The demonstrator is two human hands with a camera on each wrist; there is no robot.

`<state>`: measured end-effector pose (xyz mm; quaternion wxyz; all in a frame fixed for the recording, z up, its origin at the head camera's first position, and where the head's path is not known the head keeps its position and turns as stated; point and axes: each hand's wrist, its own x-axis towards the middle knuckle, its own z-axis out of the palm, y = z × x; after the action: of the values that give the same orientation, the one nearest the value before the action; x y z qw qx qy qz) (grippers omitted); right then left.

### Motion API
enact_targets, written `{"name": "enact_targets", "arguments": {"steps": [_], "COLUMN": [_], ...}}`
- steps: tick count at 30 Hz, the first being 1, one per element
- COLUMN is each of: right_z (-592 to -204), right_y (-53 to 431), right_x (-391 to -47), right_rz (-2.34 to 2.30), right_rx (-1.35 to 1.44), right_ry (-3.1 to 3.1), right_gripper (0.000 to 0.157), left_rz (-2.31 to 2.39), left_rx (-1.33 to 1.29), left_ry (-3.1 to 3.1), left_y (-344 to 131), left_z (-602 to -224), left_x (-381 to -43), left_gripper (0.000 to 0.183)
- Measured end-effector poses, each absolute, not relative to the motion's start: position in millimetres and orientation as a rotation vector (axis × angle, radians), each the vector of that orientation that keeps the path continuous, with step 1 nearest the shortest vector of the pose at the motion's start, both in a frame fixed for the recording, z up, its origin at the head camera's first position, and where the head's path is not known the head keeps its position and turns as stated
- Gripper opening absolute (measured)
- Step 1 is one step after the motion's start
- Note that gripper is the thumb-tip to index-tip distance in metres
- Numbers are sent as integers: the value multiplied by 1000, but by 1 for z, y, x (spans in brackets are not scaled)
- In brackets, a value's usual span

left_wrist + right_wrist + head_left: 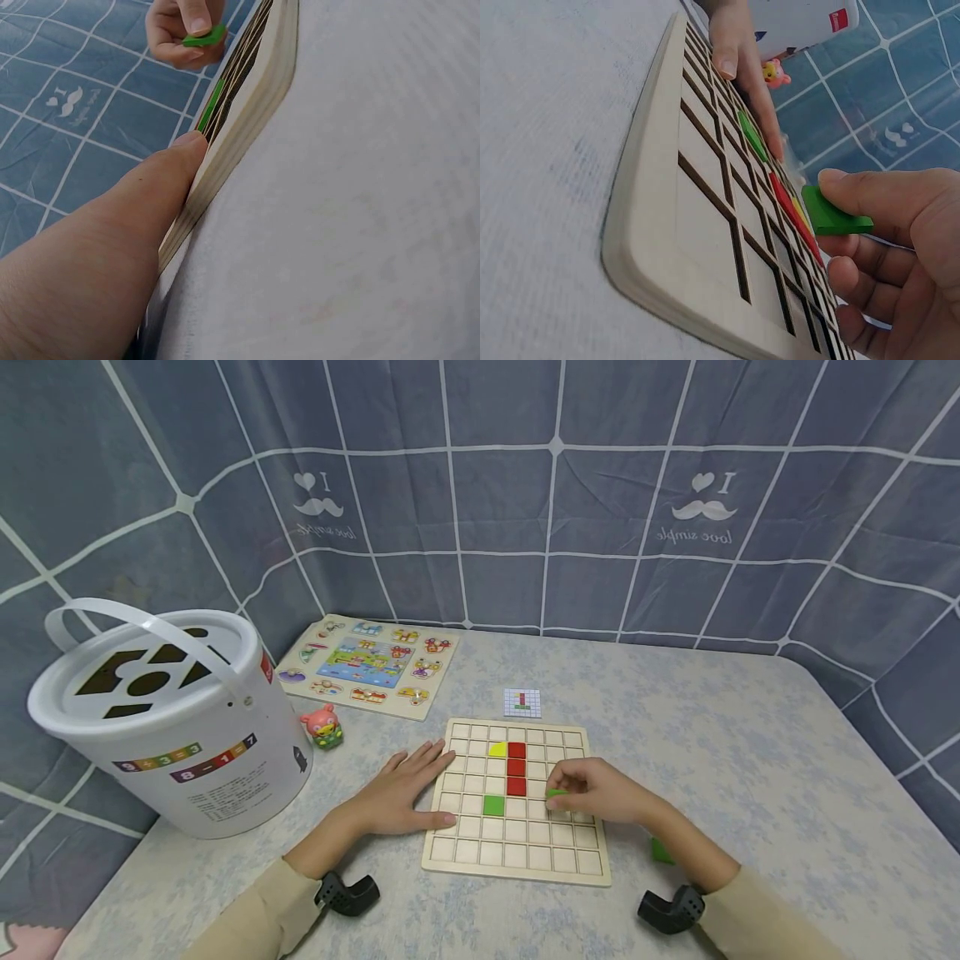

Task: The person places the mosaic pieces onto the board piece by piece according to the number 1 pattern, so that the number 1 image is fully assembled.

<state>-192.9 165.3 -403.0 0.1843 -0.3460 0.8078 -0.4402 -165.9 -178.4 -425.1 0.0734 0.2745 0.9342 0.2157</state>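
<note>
A light wooden grid board lies on the table. In its cells sit a yellow piece, a column of red squares and a green square. My right hand pinches another green square tile between thumb and fingers, above the right part of the board. My left hand rests at the board's left edge with fingers spread and thumb on the rim. Just behind the board lies a small pattern card printed with a coloured figure on a grid.
On the left stands a white bucket with a cut-out lid and handle. A pink toy figure is beside it. Behind is a picture puzzle board. A green piece lies on the table by my right forearm.
</note>
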Motion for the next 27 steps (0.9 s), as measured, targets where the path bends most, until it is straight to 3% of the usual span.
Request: {"name": "enact_targets", "arguments": {"steps": [27], "right_z": [-408], "right_y": [119], "right_x": [-192], "right_rz": [-1175], "right_rx": [-1107], "right_ry": [2275], "right_gripper": [7], "left_rz": [643], "left_rx": [825], "left_ry": [2806], "left_y": [-179], "left_z": [-426], "left_x": [-166], "left_gripper": [94]}}
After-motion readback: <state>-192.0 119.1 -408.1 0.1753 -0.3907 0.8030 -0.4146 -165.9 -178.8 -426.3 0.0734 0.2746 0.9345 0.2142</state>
